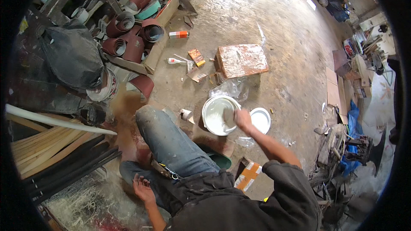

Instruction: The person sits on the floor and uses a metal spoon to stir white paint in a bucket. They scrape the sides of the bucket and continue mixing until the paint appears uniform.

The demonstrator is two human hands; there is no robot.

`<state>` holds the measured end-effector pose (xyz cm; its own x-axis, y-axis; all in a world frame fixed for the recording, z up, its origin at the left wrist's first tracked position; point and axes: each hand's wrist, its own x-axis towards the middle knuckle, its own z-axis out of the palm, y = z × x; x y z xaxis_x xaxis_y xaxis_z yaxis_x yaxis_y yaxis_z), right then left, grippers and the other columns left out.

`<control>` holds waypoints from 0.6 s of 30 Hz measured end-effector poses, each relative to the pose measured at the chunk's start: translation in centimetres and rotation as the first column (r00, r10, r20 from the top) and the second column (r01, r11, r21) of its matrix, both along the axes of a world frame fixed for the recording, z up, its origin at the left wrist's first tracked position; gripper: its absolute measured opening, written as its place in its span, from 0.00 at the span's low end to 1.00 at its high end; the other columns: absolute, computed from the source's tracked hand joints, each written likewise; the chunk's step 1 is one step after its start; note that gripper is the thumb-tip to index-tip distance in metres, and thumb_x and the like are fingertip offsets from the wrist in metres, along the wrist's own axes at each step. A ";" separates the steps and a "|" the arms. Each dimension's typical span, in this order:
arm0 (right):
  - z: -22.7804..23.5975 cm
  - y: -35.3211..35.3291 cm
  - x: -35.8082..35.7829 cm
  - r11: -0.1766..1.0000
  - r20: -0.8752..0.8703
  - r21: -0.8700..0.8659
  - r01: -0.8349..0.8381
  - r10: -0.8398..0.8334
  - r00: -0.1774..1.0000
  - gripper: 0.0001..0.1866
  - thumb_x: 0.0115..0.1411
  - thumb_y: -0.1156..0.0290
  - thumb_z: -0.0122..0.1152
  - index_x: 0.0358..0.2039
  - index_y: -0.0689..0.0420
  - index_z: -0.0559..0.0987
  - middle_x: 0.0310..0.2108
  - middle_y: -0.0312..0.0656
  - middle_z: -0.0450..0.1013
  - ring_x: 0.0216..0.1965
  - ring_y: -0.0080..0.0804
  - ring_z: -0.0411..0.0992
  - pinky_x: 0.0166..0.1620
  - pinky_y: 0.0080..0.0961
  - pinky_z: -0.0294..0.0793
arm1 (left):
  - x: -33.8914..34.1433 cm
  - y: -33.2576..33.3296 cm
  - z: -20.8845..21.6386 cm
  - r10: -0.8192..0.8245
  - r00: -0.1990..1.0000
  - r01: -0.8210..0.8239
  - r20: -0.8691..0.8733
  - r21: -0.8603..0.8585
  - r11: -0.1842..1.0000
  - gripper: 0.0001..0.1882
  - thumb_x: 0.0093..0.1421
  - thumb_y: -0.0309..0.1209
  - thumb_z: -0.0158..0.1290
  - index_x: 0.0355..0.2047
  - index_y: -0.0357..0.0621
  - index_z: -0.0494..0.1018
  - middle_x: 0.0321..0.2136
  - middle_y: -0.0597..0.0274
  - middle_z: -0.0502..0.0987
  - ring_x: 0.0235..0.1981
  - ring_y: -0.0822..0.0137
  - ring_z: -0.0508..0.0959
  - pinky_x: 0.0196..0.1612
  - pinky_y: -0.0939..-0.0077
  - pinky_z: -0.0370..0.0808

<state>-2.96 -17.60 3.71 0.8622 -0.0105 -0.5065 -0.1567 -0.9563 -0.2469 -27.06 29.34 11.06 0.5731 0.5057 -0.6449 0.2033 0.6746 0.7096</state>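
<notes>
My right hand (243, 120) is closed over the right rim of a white bucket (204, 122). It grips what looks like a putty knife (228, 117), whose broad grey blade is inside the bucket; the handle is hidden in my fingers. Smooth white paste (212, 112) coats the bucket's inside. Just right of the bucket, partly behind my wrist, lies a round white lid (262, 121). My left hand (144, 189) rests near my leg at the lower left, palm up, fingers loosely bent and apart, with nothing in it.
Beyond the bucket are crumpled clear plastic (231, 89) and a paint-smeared block (243, 61). A small white bottle (174, 60) and orange box (196, 57) lie farther left. Sandpaper rolls (124, 22) fill a left-side crate. A taped carton (248, 176) stands near my right side.
</notes>
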 end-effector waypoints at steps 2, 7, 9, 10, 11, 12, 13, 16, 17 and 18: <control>-1.3 0.1 -0.2 0.981 -0.013 0.036 -0.189 0.190 0.982 0.12 0.54 0.68 0.50 0.30 0.61 0.80 0.22 0.60 0.73 0.27 0.55 0.75 0.32 0.47 0.75 | 0.4 -0.3 -0.1 -0.004 1.000 0.003 0.023 0.003 1.000 0.22 0.65 0.43 0.45 0.54 0.43 0.66 0.36 0.67 0.71 0.30 0.73 0.70 0.38 0.77 0.70; -2.2 -0.2 -0.1 0.991 -0.029 0.058 0.122 -0.120 0.992 0.15 0.54 0.64 0.53 0.29 0.62 0.81 0.26 0.58 0.76 0.30 0.54 0.77 0.32 0.46 0.75 | 0.4 0.2 0.6 -0.003 0.999 0.003 0.041 -0.008 1.000 0.23 0.65 0.44 0.45 0.54 0.43 0.66 0.36 0.66 0.72 0.31 0.73 0.71 0.38 0.78 0.70; -1.8 -0.2 0.1 0.994 0.034 0.089 -0.061 0.059 0.998 0.16 0.56 0.63 0.51 0.25 0.63 0.80 0.26 0.58 0.76 0.31 0.54 0.76 0.34 0.47 0.75 | 0.5 1.9 1.3 0.095 0.995 -0.095 0.028 0.019 0.995 0.23 0.66 0.44 0.44 0.54 0.44 0.66 0.37 0.66 0.72 0.30 0.73 0.71 0.37 0.78 0.70; -1.5 -0.1 0.6 0.979 0.080 0.126 -0.157 0.148 0.986 0.17 0.57 0.63 0.50 0.24 0.63 0.80 0.26 0.58 0.76 0.32 0.54 0.76 0.35 0.48 0.75 | 0.6 2.9 1.7 0.134 0.991 -0.134 0.020 0.026 0.991 0.23 0.66 0.44 0.44 0.54 0.44 0.66 0.37 0.66 0.73 0.30 0.73 0.71 0.37 0.78 0.70; -1.0 0.2 0.1 0.997 0.077 0.072 -0.039 0.033 0.997 0.15 0.55 0.65 0.50 0.24 0.63 0.80 0.26 0.58 0.75 0.32 0.55 0.76 0.35 0.48 0.75 | 0.9 4.4 2.0 0.124 0.992 -0.122 -0.015 0.080 0.989 0.20 0.66 0.39 0.46 0.55 0.43 0.66 0.38 0.65 0.73 0.32 0.74 0.72 0.36 0.77 0.71; -0.5 0.3 0.3 0.996 0.214 0.053 0.066 -0.075 0.974 0.14 0.54 0.67 0.49 0.24 0.63 0.80 0.27 0.59 0.75 0.31 0.55 0.76 0.36 0.47 0.75 | 1.0 5.9 2.5 0.006 1.000 -0.002 -0.017 0.207 0.978 0.20 0.65 0.37 0.46 0.54 0.42 0.66 0.38 0.65 0.73 0.32 0.74 0.72 0.36 0.77 0.71; 0.2 0.6 -0.1 0.994 0.066 0.049 0.095 -0.098 0.993 0.14 0.54 0.66 0.51 0.24 0.62 0.80 0.26 0.59 0.75 0.30 0.56 0.76 0.34 0.47 0.75 | 1.5 7.3 2.4 -0.079 0.996 0.087 -0.038 0.328 0.941 0.19 0.65 0.35 0.47 0.54 0.41 0.66 0.38 0.64 0.73 0.33 0.74 0.72 0.35 0.77 0.72; 3.4 1.0 -0.5 0.969 -0.074 0.071 -0.236 0.241 0.968 0.13 0.54 0.64 0.54 0.23 0.61 0.80 0.23 0.58 0.75 0.28 0.56 0.76 0.31 0.46 0.75 | 2.3 9.6 1.3 -0.208 0.944 0.322 -0.258 0.564 0.760 0.19 0.62 0.25 0.49 0.53 0.39 0.66 0.38 0.61 0.72 0.35 0.70 0.73 0.36 0.76 0.72; 4.8 0.7 0.0 0.970 0.019 0.023 -0.242 0.242 0.970 0.13 0.53 0.64 0.55 0.23 0.61 0.80 0.23 0.58 0.75 0.28 0.56 0.76 0.31 0.45 0.75 | 2.5 9.7 0.4 -0.209 0.915 0.388 -0.345 0.610 0.690 0.18 0.61 0.24 0.49 0.53 0.39 0.67 0.38 0.60 0.72 0.35 0.69 0.73 0.36 0.75 0.72; 6.3 0.2 0.6 0.968 0.074 -0.044 -0.247 0.250 0.966 0.13 0.53 0.65 0.56 0.22 0.61 0.79 0.23 0.57 0.74 0.28 0.55 0.76 0.30 0.45 0.75 | 2.6 9.6 -0.5 -0.229 0.899 0.433 -0.373 0.675 0.597 0.18 0.60 0.23 0.50 0.52 0.39 0.68 0.37 0.60 0.73 0.34 0.68 0.73 0.37 0.75 0.72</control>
